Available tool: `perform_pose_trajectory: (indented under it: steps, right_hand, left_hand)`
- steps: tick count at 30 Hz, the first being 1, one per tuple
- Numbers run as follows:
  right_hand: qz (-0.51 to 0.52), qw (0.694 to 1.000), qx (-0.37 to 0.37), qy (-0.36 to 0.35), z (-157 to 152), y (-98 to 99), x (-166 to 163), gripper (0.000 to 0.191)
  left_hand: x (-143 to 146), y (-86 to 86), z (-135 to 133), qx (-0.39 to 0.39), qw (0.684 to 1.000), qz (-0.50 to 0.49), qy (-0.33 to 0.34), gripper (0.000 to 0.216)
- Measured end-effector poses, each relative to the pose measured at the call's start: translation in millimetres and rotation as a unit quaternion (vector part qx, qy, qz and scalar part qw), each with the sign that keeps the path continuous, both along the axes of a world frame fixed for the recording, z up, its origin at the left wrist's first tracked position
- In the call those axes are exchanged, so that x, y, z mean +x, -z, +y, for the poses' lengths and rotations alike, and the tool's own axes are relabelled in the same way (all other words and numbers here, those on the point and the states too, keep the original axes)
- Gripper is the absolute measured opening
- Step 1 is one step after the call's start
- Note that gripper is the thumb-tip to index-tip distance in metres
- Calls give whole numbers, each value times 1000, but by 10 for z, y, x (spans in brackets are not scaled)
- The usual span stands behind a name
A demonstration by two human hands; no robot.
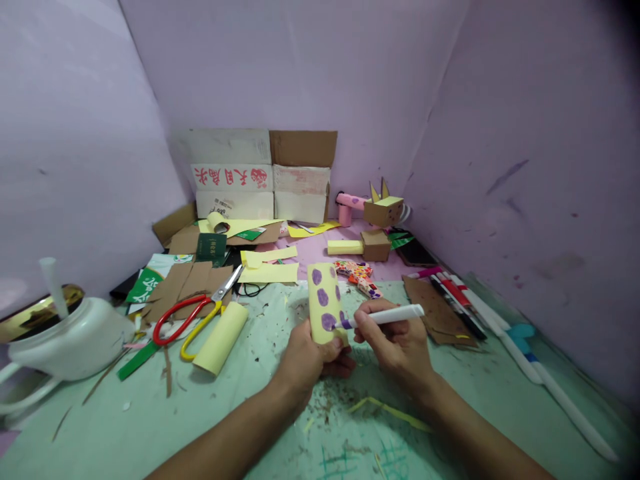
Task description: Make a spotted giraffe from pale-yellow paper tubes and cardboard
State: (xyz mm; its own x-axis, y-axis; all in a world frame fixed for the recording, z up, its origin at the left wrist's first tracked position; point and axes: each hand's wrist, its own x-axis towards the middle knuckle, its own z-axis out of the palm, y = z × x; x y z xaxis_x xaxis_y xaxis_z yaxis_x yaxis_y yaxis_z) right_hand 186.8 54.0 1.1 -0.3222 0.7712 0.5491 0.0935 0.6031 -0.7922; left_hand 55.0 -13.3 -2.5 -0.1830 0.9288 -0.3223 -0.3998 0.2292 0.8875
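Observation:
My left hand (309, 360) is closed round the lower end of a yellow paper-covered tube (323, 300) that stands upright and bears several purple spots. My right hand (395, 343) grips a white marker (387, 315) with a purple tip; the tip touches the tube's lower right side. Both hands hover just above the green table mat (150, 427).
A second yellow tube (221, 337) lies left of my hands beside red and yellow scissors (193, 317). A white pot (70, 343) stands far left. Several markers (460, 297) lie to the right. Cardboard pieces, yellow paper and a cardboard animal figure (383, 210) fill the back.

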Motion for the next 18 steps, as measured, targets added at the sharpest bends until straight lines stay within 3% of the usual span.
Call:
perform_pose_trajectory:
  steps: [9,18]
  right_hand:
    - [-9,1000,12,-14,-18,-9,-6,16]
    - [-3,1000,21,1,-4,1,-2,14]
  left_hand:
    - [-8,14,-12,21,1000,-2,7,43]
    - [5,41,35,-12,1000,-14,-12,52]
